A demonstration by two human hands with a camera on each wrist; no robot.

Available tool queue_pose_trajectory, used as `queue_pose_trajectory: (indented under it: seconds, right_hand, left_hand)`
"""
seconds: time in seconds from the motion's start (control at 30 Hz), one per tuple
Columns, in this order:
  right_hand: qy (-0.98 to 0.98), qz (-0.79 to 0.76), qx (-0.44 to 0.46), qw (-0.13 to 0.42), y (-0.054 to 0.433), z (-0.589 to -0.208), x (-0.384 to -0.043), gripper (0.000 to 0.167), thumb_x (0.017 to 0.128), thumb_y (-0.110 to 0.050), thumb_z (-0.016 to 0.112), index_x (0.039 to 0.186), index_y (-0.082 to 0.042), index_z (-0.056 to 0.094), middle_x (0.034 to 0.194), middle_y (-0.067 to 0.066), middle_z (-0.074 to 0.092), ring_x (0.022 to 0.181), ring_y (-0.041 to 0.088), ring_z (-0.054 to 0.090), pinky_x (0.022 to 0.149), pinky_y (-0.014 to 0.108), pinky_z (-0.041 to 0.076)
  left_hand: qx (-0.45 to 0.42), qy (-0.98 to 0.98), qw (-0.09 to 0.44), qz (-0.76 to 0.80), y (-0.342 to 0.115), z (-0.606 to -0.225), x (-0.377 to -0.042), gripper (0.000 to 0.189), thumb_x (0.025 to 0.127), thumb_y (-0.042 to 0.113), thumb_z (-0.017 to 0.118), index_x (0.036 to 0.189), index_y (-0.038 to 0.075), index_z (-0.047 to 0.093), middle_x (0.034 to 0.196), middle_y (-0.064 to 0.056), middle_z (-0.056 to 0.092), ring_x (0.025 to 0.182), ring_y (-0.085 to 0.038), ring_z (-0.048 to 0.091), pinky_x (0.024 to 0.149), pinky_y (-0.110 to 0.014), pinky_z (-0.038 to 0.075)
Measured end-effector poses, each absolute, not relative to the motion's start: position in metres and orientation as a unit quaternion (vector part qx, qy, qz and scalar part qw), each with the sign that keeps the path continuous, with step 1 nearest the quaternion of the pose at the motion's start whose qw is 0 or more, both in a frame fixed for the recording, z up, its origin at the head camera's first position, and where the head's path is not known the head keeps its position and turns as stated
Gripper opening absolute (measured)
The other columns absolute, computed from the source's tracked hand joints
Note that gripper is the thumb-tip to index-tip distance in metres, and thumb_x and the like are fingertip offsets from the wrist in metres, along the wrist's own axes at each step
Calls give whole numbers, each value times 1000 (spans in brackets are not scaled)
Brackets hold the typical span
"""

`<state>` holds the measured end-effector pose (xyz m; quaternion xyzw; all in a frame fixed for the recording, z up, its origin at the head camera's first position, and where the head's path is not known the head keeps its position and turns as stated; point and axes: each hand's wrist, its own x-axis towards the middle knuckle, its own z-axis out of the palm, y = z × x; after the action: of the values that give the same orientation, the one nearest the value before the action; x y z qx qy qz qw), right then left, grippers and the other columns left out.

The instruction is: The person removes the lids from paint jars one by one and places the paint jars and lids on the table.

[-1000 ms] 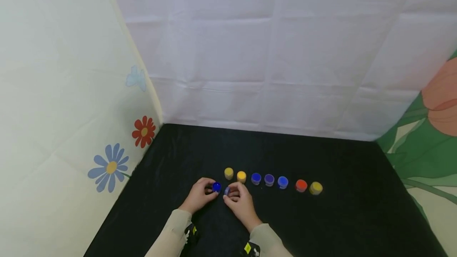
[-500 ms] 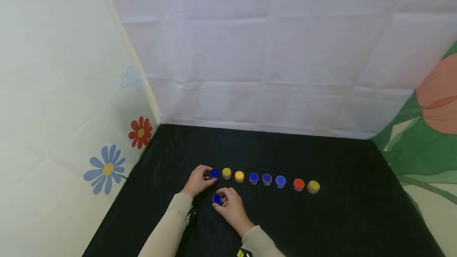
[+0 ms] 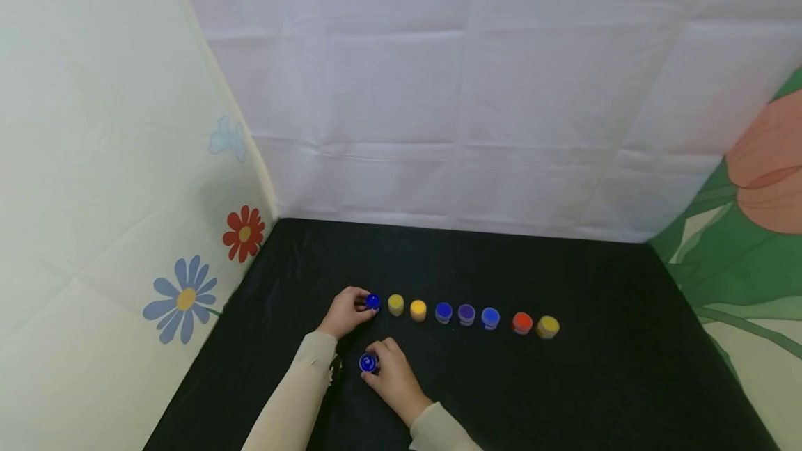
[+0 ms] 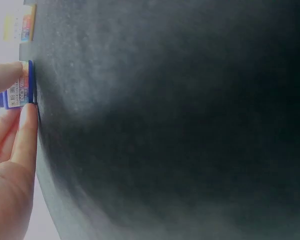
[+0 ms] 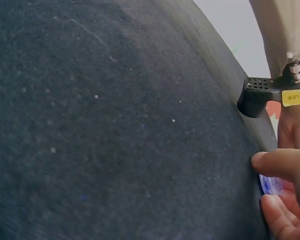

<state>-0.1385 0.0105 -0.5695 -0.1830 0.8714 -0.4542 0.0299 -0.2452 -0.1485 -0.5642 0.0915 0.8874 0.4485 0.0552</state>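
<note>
In the head view my left hand (image 3: 343,313) pinches a small blue paint pot (image 3: 372,302), which stands on the black cloth at the left end of a row of pots. Close up in the left wrist view, the paint pot (image 4: 18,94) shows a printed label and a bare threaded neck, held between thumb and fingers. Nearer the body, my right hand (image 3: 395,376) grips a round blue lid (image 3: 367,362) at cloth level. Part of this lid (image 5: 271,185) shows bluish and see-through between thumb and fingers in the right wrist view.
The row continues rightward with a yellow pot (image 3: 396,305), an orange-yellow pot (image 3: 418,310), several blue and purple pots (image 3: 466,314), a red pot (image 3: 523,323) and another yellow pot (image 3: 548,327). Black cloth (image 3: 614,367) covers the table. A white sheet (image 3: 401,124) hangs behind.
My left hand has carried the blue pot forward and left to the row's end. The right hand has moved back toward the body and left with the lid, away from the pot.
</note>
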Motion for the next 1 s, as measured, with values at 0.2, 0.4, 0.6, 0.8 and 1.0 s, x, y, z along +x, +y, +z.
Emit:
queue_pose_trajectory:
  seconds: [0.2,0.4,0.6,0.8,1.0]
  right_hand:
    - [874,-451,-178,40,10,-569,-140,33,81,-3,84,108,0,67,94,1,51,75,7,51,67,26,50]
    - [870,-459,-172,55,12,-570,-139,34,82,-3,83,111,2,67,94,2,52,76,7,50,68,25,49]
    - [868,-463,-173,48,12,-569,-138,35,81,-4,84,111,2,67,94,2,52,76,8,51,68,25,49]
    - [860,-475,-182,44,15,-570,-138,36,80,-1,84,111,3,67,94,3,53,76,8,52,68,24,50]
    - [847,-504,-166,36,24,-570,-140,37,78,1,84,110,5,67,95,5,57,76,9,56,68,23,53]
  left_hand:
    - [96,883,56,457,-151,-569,-245,33,89,7,78,116,-6,64,114,-17,59,101,-31,67,88,-43,57]
    - [89,880,58,464,-150,-569,-242,34,89,4,77,118,-7,63,117,-19,58,104,-34,67,90,-43,56]
    - [80,882,57,461,-149,-570,-242,34,89,-1,75,121,-8,62,116,-20,58,106,-35,66,91,-43,56]
    - [70,886,48,456,-149,-568,-239,32,87,-5,74,117,-7,61,112,-19,59,104,-34,66,91,-44,55]
    - [43,897,9,439,-145,-560,-229,25,87,-5,72,107,-2,57,104,-17,60,95,-30,63,85,-46,54]
